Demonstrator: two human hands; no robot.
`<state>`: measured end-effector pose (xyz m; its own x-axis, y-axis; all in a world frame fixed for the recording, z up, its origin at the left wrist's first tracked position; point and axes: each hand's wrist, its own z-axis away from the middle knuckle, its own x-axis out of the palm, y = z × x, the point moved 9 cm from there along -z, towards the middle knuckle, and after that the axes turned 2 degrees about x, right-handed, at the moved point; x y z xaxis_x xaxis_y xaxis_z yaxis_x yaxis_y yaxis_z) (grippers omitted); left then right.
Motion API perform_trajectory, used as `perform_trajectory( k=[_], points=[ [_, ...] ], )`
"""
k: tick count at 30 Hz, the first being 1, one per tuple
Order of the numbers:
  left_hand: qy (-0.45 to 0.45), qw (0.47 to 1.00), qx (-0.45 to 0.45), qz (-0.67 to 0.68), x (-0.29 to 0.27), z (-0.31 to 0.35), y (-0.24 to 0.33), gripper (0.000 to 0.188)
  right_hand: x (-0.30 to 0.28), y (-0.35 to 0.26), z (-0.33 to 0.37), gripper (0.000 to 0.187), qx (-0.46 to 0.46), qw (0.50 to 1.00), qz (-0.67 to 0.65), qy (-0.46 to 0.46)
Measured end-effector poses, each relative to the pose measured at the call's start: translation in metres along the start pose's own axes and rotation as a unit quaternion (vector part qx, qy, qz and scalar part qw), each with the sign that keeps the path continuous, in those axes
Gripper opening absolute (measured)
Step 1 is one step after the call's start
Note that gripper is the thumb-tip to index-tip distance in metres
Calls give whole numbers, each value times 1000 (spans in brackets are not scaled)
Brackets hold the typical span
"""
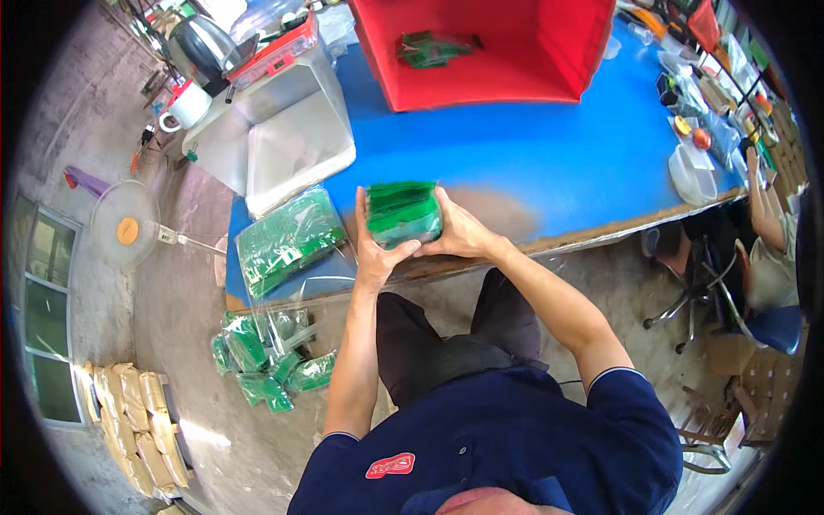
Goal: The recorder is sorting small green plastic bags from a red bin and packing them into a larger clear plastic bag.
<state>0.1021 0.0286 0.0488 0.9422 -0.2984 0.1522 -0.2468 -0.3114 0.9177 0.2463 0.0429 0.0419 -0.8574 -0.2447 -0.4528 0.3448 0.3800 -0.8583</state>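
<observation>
The bundle (402,215) is between the left hand (374,251) and right hand (462,228), before the bin (489,100) on the table (481,146). A pack (290,239) lies left of the bundle.

Polo shirt (532,438), navy; collar (550,493), blue; short sleeves (635,408) with thin pale edging (614,371); small round button (463,451); red patch (390,466), left breast (an irregular badge with pale markings). Trousers (410,343), dark. Left hand (375,256) and right hand (464,232): bare.
</observation>
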Motion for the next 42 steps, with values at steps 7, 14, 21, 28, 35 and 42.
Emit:
perform_trajectory(
  k=[7,14,21,28,35,42],
  points=[
    [-31,997,-48,-55,-14,9,-25,124,9,9,-1,105,5,1000,-16,-18],
    [-31,988,-97,-117,-16,12,-26,67,15,4,6,96,-63,991,114,7],
    [-59,985,-32,-161,-1,8,-9,64,10,2,11,80,-71,988,138,19],
    [15,949,-142,282,-28,63,-49,83,12,8,59,92,321,890,-322,-30],
    [-8,973,-75,217,0,56,-25,74,107,-54,97,80,270,550,-751,-247],
    [5,891,-135,432,18,85,21,97,31,-17,71,96,209,874,-427,-101]
  ],
)
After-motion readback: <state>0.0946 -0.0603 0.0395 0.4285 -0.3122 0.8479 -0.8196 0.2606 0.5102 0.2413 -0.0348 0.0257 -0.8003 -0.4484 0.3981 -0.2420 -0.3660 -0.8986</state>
